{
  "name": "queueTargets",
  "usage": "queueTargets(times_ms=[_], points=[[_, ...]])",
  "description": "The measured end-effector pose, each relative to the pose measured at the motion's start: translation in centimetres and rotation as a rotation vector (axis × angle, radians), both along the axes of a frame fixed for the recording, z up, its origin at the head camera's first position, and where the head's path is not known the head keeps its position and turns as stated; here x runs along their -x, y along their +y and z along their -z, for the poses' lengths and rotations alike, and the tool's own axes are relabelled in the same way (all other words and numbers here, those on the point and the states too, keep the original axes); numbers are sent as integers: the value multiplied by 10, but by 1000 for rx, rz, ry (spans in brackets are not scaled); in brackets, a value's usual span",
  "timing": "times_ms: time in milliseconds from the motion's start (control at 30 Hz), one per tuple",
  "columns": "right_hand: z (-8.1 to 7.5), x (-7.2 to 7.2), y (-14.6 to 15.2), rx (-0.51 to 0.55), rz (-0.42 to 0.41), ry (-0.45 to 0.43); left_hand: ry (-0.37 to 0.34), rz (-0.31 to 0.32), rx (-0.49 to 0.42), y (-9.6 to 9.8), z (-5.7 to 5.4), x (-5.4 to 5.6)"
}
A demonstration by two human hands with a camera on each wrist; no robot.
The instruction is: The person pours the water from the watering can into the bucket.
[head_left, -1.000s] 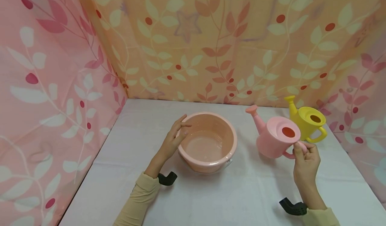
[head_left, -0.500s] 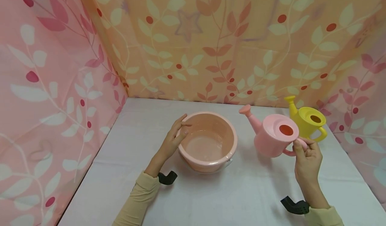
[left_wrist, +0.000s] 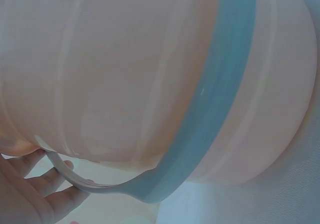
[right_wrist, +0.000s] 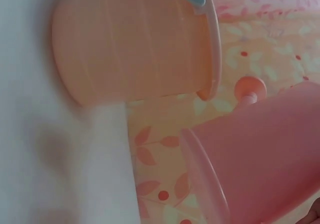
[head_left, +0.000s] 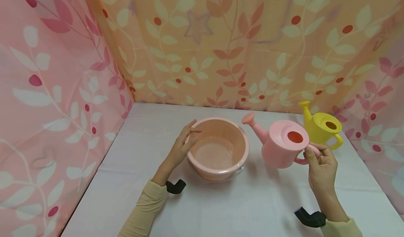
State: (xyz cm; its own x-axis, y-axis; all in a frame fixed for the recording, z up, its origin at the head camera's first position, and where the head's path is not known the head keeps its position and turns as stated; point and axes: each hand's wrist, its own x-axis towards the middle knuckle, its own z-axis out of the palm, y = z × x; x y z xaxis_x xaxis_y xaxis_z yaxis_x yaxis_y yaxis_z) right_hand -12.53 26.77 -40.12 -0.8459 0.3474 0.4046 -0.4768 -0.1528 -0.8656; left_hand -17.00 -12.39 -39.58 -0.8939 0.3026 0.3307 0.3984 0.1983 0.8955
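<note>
My right hand [head_left: 322, 168] grips the handle of a pink watering can [head_left: 282, 149], which is held off the white table and tilted slightly, its spout towards the bucket. A round peach-pink bucket [head_left: 217, 175] stands upright in the middle of the table. At its left rim rests my left hand [head_left: 178, 149], fingers loosely extended. In the left wrist view, those fingers touch the blue-grey bail handle [left_wrist: 210, 104] that hangs down the bucket's side. The right wrist view has the can's base [right_wrist: 205, 179] close by, with the spout's rose [right_wrist: 250, 88] near the bucket's rim.
A yellow watering can [head_left: 320, 128] stands at the back right, just behind the pink one. Floral cloth walls enclose the white-covered table [head_left: 221, 209] at the back [head_left: 202, 54] and on both sides. A black wrist mount [head_left: 310, 218] sits on each forearm.
The right hand has carried the pink watering can a little to the left, and its spout has dipped towards the bucket. The left hand and the bucket have stayed in place.
</note>
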Motion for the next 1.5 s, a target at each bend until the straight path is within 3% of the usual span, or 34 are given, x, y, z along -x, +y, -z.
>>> queueTargets(times_ms=[233,433,700,867,1000,1333,1500], points=[[-10,-6,-5,-66,-64,-10,6,1,0,-1,1,1],[-16,-12,-7,-139,-81,-70,6,0,1,0,1,1],[-21,-15,-8,-191,-145,-51,8,3,3,-1,3,2],[-27,-15,-6,-294,-132,-105,13,-2,-1,-3,19,12],[-32,-12,-3,-380,-145,-100,14,-10,-1,-4,30,17],[-44,-8,0,-407,-222,-87,26,-9,-5,-5,35,19],[-51,-5,0,-443,-244,-82,20,-5,-3,-5,31,18]])
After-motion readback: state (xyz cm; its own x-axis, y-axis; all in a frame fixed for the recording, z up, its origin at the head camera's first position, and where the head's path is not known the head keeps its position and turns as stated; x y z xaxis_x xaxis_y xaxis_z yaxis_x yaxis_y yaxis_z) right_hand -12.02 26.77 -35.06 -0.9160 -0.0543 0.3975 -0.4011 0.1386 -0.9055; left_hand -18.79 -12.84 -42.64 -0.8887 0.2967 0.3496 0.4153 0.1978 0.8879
